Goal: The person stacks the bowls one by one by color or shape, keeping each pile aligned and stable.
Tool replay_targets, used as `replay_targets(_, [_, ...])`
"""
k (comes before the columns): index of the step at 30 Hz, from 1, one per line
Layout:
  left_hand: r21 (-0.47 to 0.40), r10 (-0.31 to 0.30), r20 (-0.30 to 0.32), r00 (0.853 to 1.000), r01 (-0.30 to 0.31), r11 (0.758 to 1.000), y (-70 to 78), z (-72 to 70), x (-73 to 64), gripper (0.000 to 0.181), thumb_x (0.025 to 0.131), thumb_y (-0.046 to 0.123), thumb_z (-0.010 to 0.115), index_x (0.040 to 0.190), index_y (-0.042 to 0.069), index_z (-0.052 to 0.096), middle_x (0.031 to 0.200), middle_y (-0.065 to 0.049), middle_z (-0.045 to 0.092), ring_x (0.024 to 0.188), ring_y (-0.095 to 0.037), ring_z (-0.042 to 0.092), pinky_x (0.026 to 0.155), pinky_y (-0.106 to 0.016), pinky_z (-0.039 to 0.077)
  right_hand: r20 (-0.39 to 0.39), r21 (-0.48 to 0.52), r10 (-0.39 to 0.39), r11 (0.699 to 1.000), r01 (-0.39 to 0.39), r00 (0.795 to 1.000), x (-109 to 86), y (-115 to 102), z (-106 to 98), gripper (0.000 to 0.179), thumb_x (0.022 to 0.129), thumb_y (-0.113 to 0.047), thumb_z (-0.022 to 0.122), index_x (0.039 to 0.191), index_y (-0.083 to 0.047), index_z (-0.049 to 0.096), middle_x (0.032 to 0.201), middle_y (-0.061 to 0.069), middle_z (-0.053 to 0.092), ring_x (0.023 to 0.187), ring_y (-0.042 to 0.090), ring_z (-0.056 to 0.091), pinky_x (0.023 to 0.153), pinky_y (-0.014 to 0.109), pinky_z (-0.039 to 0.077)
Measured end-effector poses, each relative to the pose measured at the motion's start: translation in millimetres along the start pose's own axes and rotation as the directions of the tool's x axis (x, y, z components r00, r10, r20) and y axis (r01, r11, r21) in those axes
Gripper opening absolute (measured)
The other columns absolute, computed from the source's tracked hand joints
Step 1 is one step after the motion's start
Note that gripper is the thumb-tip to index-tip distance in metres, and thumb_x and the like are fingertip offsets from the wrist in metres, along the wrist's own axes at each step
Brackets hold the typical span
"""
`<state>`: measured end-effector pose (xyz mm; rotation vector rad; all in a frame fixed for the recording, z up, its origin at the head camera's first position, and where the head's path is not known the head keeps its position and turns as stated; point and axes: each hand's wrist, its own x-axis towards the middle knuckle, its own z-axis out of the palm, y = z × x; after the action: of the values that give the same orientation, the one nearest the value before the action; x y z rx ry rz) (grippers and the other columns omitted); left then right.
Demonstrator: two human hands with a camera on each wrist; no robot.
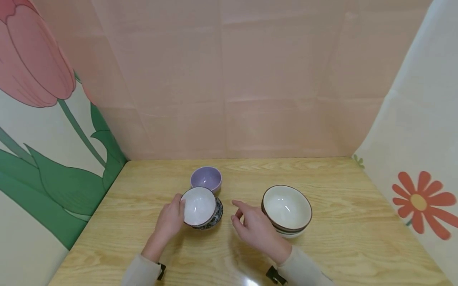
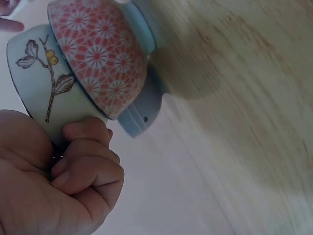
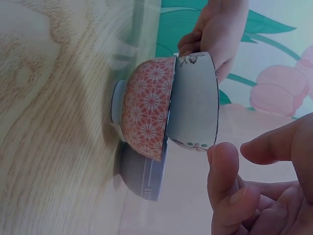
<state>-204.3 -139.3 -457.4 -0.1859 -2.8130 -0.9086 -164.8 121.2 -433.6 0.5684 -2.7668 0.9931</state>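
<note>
My left hand (image 1: 169,218) grips the rim of a white bowl (image 1: 198,204) between thumb and curled fingers. A branch with leaves and yellow berries decorates that bowl's outside, seen in the left wrist view. It sits slightly tilted in the mouth of a red bowl with white flower pattern (image 3: 149,110), whose dark patterned inside shows at the right in the head view. The red bowl stands on the table. To the right, my right hand (image 1: 257,230) hovers with thumb and forefinger apart, holding nothing. In the right wrist view its fingertips are near the white bowl's rim.
Just behind the two bowls stands a small purple bowl (image 1: 206,177). Right of my right hand is a stack of bowls, with a cream brown-rimmed bowl (image 1: 287,208) on top. The wood-grain table (image 1: 340,246) is bordered by a pink backdrop (image 1: 229,79) and flowered side cloths.
</note>
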Motion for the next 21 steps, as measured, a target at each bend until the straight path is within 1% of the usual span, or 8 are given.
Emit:
replay_targets(3, [0.009,-0.002,-0.003,1.000,0.002,1.000,0.7,1.7,0.2,0.021,0.104,0.014,0.046,0.110,-0.002,0.059,0.085,-0.024,0.069,0.076,-0.040,0.067,0.064,-0.053,0.051,0.007,0.006,-0.005,1.000,0.005,1.000,1.0,0,2,0.041,0.092,-0.012,0.067,0.130,0.001,0.061,0.080,-0.005,0.067,0.046,-0.002,0.041,0.044,0.020,0.038])
replay_targets(6, [0.025,-0.015,0.006,1.000,0.015,1.000,1.3,4.3,1.0,0.022,0.105,0.015,0.046,0.111,-0.001,0.060,0.086,-0.023,0.069,0.077,-0.040,0.067,0.064,-0.052,0.051,0.008,0.003,-0.014,1.000,0.014,1.000,1.3,-1,3,0.041,0.092,-0.012,0.067,0.130,0.002,0.061,0.081,-0.005,0.068,0.046,-0.002,0.041,0.043,0.020,0.038])
replay_targets(13, [0.089,-0.052,0.015,0.999,0.050,0.995,-0.3,10.7,2.9,0.027,0.106,0.021,0.045,0.116,0.002,0.061,0.088,-0.022,0.069,0.080,-0.043,0.067,0.063,-0.053,0.050,0.011,-0.014,-0.024,1.000,0.024,1.000,1.7,0,9,0.041,0.091,-0.012,0.067,0.130,0.001,0.061,0.081,-0.006,0.069,0.048,-0.002,0.041,0.046,0.020,0.039])
replay_targets(19, [0.109,-0.063,0.026,0.998,0.060,0.992,-2.8,14.2,4.6,0.027,0.106,0.023,0.045,0.116,0.004,0.062,0.088,-0.021,0.069,0.080,-0.043,0.067,0.062,-0.053,0.050,0.024,-0.005,-0.023,1.000,0.023,0.999,3.1,2,12,0.042,0.092,-0.011,0.067,0.131,0.002,0.060,0.081,-0.005,0.068,0.047,-0.001,0.042,0.046,0.020,0.040])
replay_targets(21, [0.114,-0.070,0.029,0.997,0.066,0.991,-3.0,15.1,5.1,0.029,0.106,0.023,0.044,0.117,0.004,0.062,0.090,-0.021,0.069,0.082,-0.043,0.067,0.064,-0.053,0.050,0.026,-0.006,-0.024,1.000,0.024,0.999,3.9,3,13,0.041,0.092,-0.011,0.066,0.131,0.003,0.059,0.081,-0.005,0.068,0.047,-0.001,0.042,0.045,0.020,0.040])
